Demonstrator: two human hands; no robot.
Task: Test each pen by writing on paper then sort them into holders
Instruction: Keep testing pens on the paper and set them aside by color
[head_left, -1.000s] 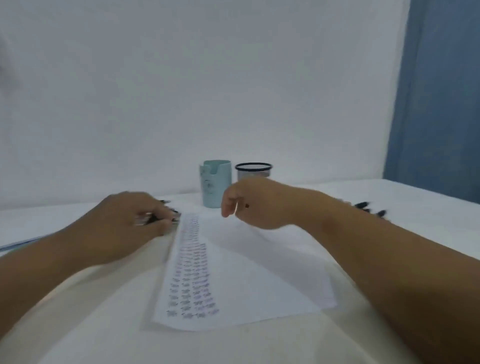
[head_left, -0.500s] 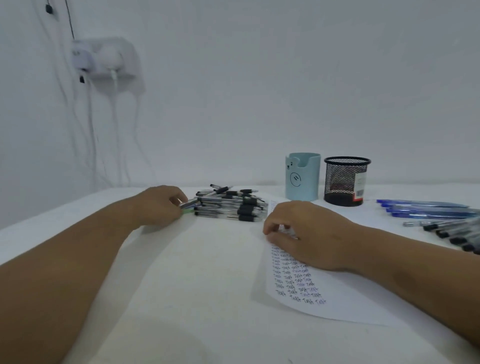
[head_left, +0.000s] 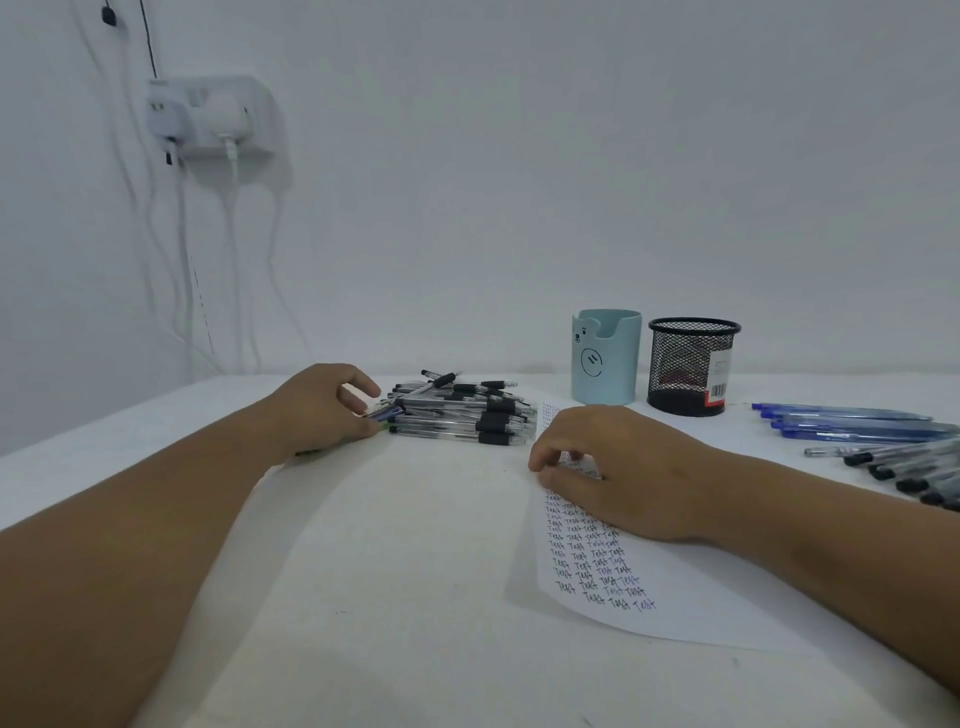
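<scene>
A pile of clear pens with black grips (head_left: 460, 415) lies on the white table (head_left: 395, 545). My left hand (head_left: 327, 408) is at the pile's left end, thumb and fingers loosely pinching the end of a bluish pen (head_left: 385, 413), index finger lifted. My right hand (head_left: 608, 467) rests palm down on the paper (head_left: 639, 597), which is covered in rows of the word "Test"; its fingers are curled and hold nothing. Behind the paper stand a light blue holder (head_left: 605, 358) and a black mesh holder (head_left: 693, 366).
Blue pens (head_left: 852, 421) and several black-capped pens (head_left: 914, 470) lie at the right edge. A wall socket with plugs and hanging cables (head_left: 213, 119) is on the left wall. The table's left edge runs diagonally near my left forearm.
The view has swung left since a second ago. My left hand carried a pen to the pile and its index finger has now lifted. My right hand settled onto the paper.
</scene>
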